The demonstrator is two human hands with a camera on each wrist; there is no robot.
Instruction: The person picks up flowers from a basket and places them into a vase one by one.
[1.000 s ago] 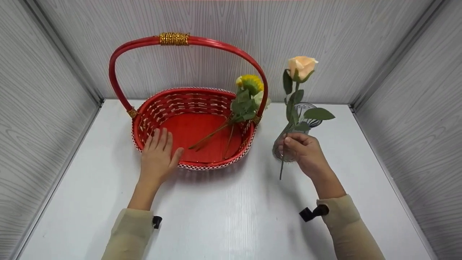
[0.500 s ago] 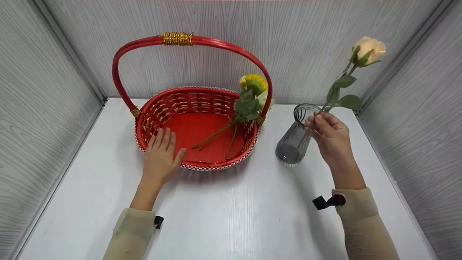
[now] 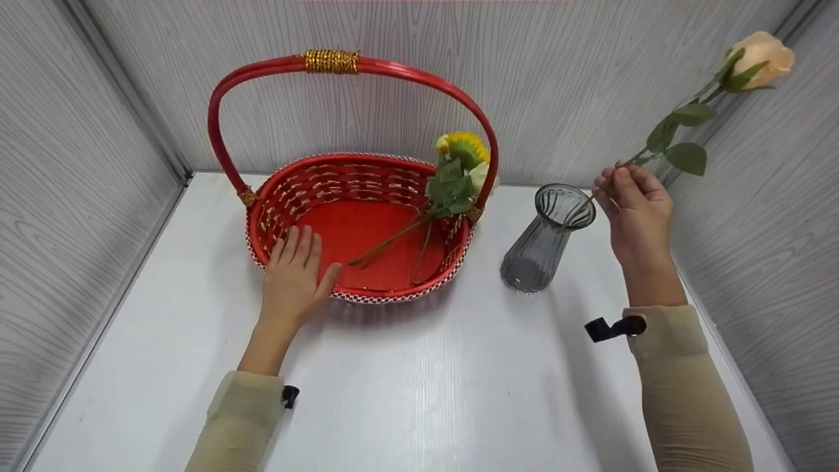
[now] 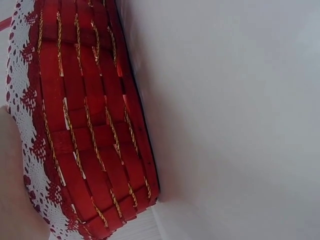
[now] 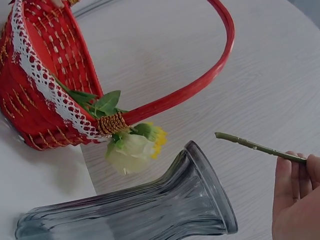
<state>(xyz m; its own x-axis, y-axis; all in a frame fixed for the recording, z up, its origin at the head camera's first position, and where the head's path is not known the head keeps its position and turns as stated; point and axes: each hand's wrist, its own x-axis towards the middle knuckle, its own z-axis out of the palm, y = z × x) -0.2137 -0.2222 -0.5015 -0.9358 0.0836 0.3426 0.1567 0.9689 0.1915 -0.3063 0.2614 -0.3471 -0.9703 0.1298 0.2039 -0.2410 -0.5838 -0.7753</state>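
Observation:
My right hand pinches the stem of a peach rose between thumb and fingers, beside a grey glass vase standing on the table. The rose leans up to the right. Its cut stem end points toward the vase mouth, apart from the rim in the right wrist view, and overlaps the mouth in the head view. My left hand rests with straight fingers over the near-left rim of a red woven basket; the left wrist view shows white lace trim along that rim.
Inside the basket's right side lie a yellow flower and a white flower, heads propped at the rim. A tall red handle arches over the basket. Grey wood-grain panels enclose the white table at the back and sides.
My right hand has carried the rose up and to the right, from in front of the vase to beside its mouth, and the rose has tilted right. My left hand stays on the basket.

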